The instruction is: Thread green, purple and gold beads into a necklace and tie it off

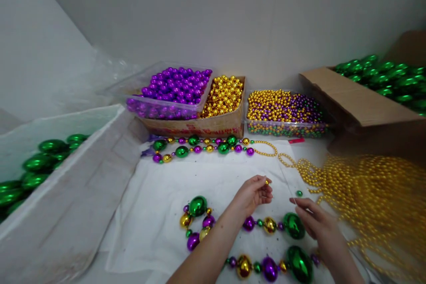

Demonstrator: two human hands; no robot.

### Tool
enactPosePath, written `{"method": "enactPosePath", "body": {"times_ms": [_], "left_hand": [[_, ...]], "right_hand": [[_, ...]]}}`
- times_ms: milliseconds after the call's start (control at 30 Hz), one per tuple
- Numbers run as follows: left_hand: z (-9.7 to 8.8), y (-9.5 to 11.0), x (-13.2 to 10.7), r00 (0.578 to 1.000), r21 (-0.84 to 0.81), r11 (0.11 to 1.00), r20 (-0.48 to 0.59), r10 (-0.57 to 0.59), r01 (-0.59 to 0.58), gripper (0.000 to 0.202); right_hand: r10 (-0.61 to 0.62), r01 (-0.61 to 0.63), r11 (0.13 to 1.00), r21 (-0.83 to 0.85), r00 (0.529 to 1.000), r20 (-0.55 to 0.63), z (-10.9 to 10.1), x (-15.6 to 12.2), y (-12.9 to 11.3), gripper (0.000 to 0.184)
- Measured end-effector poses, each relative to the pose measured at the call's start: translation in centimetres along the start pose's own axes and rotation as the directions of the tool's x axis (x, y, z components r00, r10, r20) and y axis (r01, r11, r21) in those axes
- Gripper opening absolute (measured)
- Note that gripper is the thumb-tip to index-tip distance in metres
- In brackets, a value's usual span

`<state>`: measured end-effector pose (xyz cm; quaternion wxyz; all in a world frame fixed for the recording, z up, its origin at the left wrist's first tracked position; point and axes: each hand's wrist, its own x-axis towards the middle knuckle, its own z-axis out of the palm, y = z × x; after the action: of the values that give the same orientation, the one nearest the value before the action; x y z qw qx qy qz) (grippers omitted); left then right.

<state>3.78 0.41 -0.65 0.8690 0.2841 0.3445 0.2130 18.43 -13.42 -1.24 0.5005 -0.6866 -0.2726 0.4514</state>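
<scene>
My left hand [253,196] is closed in a pinch, with a small gold bead [266,182] at its thumb and fingertips. My right hand [314,218] pinches a thin pale string [289,184] that runs up toward the gold bead strands. Below both hands lies a necklace of large green, purple and gold beads [270,225], partly covered by my left forearm and right hand. One loose small green bead [299,193] sits between my right hand and the gold strands.
Gold bead strands [379,191] heap on the right. A beaded necklace [209,147] lies behind. At the back stand a tub of purple beads [176,86], a box of gold beads [222,95] and a tub of mixed small beads [286,111]. Green beads fill boxes on both sides.
</scene>
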Motion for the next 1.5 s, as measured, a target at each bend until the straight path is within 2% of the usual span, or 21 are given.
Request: {"method": "enactPosePath", "body": {"times_ms": [100,200,300,433,633,967,1500], "left_hand": [[-0.2,-0.3,0.1,0.998,-0.078,0.997,-0.068,-0.002,-0.003,0.018],[-0.5,-0.1,0.1,0.993,-0.177,0.983,-0.117,0.026,-0.046,0.021],[-0.7,0.5,-0.1,0.987,-0.246,0.965,-0.154,0.053,-0.090,0.021],[-1.3,1.0,-0.2,0.971,-0.327,0.936,-0.232,0.057,-0.133,0.014],[-2.6,1.5,-0.2,0.965,-0.369,0.912,-0.249,0.087,-0.178,0.013],[-3.7,2.3,-0.9,0.957,-0.344,0.919,-0.271,0.103,-0.196,0.013],[-3.1,2.2,-0.9,0.935,-0.230,0.928,-0.274,0.227,-0.293,0.019]], "right_hand": [[-0.171,0.191,0.959,-0.210,0.979,0.107,-0.4,-0.4,-0.1,0.042],[-0.255,0.271,0.907,-0.322,0.963,0.092,-0.9,-0.4,0.2,0.041],[-0.253,0.266,0.888,-0.376,0.964,0.083,-1.1,-0.7,0.2,0.045],[-0.232,0.283,0.870,-0.404,0.958,0.171,-0.7,-1.4,-0.1,0.047],[-0.211,0.285,0.855,-0.432,0.954,0.213,-0.3,-1.6,-0.6,0.047],[-0.199,0.283,0.836,-0.470,0.955,0.220,0.2,-1.8,-1.5,0.046],[-0.205,0.279,0.844,-0.458,0.957,0.204,0.5,-2.1,-1.7,0.041]]}}
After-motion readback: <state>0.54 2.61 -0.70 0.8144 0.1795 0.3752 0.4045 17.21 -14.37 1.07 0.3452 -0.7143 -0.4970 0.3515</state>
